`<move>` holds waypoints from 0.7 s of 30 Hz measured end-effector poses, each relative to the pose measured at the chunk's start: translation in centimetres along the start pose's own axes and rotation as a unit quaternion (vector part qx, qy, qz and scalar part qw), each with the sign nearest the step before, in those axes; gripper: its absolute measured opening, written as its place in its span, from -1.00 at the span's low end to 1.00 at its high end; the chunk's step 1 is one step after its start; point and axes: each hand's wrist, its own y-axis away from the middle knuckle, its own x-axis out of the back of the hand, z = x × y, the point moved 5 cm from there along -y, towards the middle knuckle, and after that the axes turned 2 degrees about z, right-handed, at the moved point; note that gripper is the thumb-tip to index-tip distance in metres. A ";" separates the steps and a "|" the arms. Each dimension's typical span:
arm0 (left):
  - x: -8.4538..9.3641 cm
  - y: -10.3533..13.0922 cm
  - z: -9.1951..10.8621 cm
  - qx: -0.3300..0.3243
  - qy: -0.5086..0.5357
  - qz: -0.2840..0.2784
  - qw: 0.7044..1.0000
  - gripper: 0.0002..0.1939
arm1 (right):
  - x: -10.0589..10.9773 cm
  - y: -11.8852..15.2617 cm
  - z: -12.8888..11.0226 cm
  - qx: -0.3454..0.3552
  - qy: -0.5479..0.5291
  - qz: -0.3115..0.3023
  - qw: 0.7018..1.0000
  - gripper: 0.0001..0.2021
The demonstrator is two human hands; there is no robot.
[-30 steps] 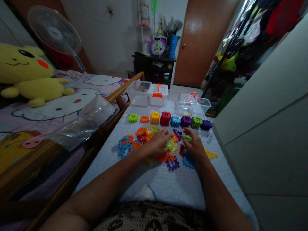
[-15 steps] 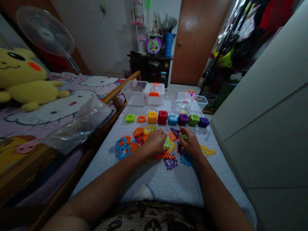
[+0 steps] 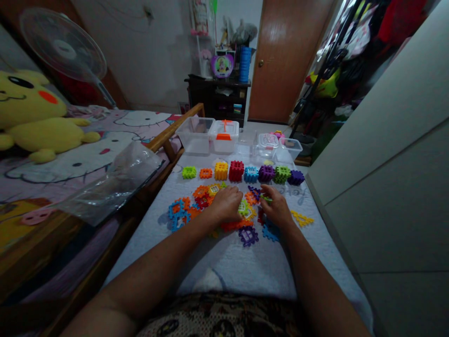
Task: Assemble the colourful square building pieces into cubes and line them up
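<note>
My left hand (image 3: pixel 228 204) is curled over a loose pile of interlocking plastic tiles, thumb and fingers around the edge of a light green tile (image 3: pixel 242 207). To its right, my right hand (image 3: pixel 277 207) pinches a green tile (image 3: pixel 266 198), mostly hidden by the fingers. A purple tile (image 3: pixel 248 236) lies at the pile's front, a blue tile (image 3: pixel 270 231) below my right wrist. Blue tiles (image 3: pixel 179 215) and orange tiles (image 3: pixel 201 192) spread out on the left. Beyond my hands, tiles stand in a row sorted by colour, among them a red stack (image 3: pixel 236 171) and a yellow stack (image 3: pixel 221 171).
Clear plastic boxes (image 3: pixel 196 140) and a lidded box with an orange latch (image 3: pixel 224 145) stand at the table's far end. Yellow triangular pieces (image 3: pixel 302 218) lie at right. A wooden bed rail (image 3: pixel 168 135) borders the left side, a pale cabinet (image 3: pixel 386 187) the right.
Both hands stay almost in place over the tiles, with only slight finger movement. The whole view has shifted a little.
</note>
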 end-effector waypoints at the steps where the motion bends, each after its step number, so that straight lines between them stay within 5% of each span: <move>1: 0.0 -0.1 -0.1 -0.003 -0.001 -0.001 1.000 -0.61 | 0.0 0.0 0.0 0.000 0.000 0.002 1.000 -0.57; 12: 1.5 0.7 -2.0 -0.024 0.058 0.036 0.997 -0.55 | 0.3 0.0 -0.1 -0.011 -0.009 0.004 1.000 -0.56; 16: 3.0 2.3 -7.0 0.019 0.073 0.073 0.994 -0.55 | 0.5 0.1 -0.3 -0.011 -0.017 0.003 1.000 -0.58; 21: 3.2 4.4 -16.9 0.129 0.052 0.085 0.987 -0.54 | 0.4 0.1 -0.4 -0.013 -0.013 0.007 1.000 -0.60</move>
